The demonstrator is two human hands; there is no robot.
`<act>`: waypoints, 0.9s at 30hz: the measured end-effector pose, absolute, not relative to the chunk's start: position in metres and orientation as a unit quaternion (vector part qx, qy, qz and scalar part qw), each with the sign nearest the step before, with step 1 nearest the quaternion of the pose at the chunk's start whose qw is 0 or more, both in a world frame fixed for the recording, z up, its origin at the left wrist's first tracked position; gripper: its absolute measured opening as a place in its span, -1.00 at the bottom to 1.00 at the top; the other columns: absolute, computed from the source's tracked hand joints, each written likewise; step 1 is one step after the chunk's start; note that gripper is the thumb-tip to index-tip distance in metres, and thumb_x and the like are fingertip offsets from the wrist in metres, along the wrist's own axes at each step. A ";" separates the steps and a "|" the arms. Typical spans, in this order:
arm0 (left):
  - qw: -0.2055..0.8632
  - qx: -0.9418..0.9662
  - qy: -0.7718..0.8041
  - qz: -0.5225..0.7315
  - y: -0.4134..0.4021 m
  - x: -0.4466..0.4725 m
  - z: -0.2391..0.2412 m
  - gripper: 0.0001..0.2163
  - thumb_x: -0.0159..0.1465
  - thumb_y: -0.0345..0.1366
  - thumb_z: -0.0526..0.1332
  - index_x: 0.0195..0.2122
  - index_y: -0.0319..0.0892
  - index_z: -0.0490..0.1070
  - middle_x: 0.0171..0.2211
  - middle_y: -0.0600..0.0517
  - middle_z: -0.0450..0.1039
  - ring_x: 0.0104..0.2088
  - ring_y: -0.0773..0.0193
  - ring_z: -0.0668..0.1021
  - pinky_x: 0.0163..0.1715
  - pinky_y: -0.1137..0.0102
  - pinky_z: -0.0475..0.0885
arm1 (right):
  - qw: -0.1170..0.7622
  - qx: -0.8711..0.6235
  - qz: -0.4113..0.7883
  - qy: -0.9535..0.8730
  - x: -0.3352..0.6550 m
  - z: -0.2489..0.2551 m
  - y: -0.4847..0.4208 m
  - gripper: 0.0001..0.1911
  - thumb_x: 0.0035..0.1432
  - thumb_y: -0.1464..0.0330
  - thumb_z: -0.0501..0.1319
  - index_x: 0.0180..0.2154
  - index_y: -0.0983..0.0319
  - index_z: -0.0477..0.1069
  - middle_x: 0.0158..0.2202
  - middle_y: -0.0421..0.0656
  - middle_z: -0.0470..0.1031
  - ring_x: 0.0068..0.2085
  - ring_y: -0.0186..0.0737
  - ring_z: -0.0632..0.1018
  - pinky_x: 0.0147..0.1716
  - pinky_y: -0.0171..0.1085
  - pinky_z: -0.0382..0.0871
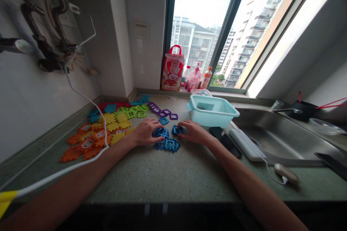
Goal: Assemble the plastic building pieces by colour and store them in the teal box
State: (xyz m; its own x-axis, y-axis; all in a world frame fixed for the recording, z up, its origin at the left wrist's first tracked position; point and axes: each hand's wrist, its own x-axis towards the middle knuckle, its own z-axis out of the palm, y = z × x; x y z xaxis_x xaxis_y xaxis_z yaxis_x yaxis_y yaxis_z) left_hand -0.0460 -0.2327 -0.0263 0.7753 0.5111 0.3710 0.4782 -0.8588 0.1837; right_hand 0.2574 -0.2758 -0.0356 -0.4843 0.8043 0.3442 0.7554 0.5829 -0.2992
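Note:
Both of my hands rest on a speckled counter (168, 177) among flat plastic interlocking tiles. My left hand (145, 131) is curled over a dark blue tile (162, 133), fingertips pinching its edge. My right hand (193, 131) pinches another dark blue tile (176, 130) just to the right of it. Two or three joined blue tiles (169, 145) lie flat below and between the hands. Purple tiles (160, 111) lie a little farther back. A big sorted spread of orange (86, 144), yellow (115, 124), green (132, 111), red and teal tiles covers the counter to the left.
A light teal plastic bin (213, 112) stands just behind my right hand. A dark phone (226, 140) and white keyboard-like bar (246, 145) lie right of it, beside a steel sink (282, 137). A white cable (81, 97) hangs across the left. Bottles and a red bag (172, 69) stand on the windowsill.

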 end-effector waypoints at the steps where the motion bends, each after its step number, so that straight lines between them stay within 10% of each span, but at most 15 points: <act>1: 0.040 0.941 0.262 0.209 -0.233 -0.046 -0.025 -0.62 0.31 0.06 0.33 0.01 -0.07 0.56 -0.02 -0.03 0.61 0.03 0.02 0.56 0.14 0.15 0.35 | 0.229 -0.451 0.055 -0.861 0.257 -0.035 -0.276 -0.66 0.22 0.22 0.38 0.02 0.13 0.53 -0.02 -0.05 0.62 -0.02 -0.06 0.62 0.05 -0.14 0.45; 27: 0.061 0.930 0.290 0.218 -0.232 -0.042 -0.030 -0.67 0.22 -0.06 0.41 -0.02 -0.02 0.59 -0.07 0.02 0.64 -0.01 0.05 0.58 0.13 0.16 0.35 | 0.237 -0.467 0.074 -0.849 0.252 -0.039 -0.276 -0.70 0.16 0.29 0.40 -0.05 0.15 0.52 -0.11 -0.10 0.63 -0.08 -0.07 0.61 -0.03 -0.17 0.44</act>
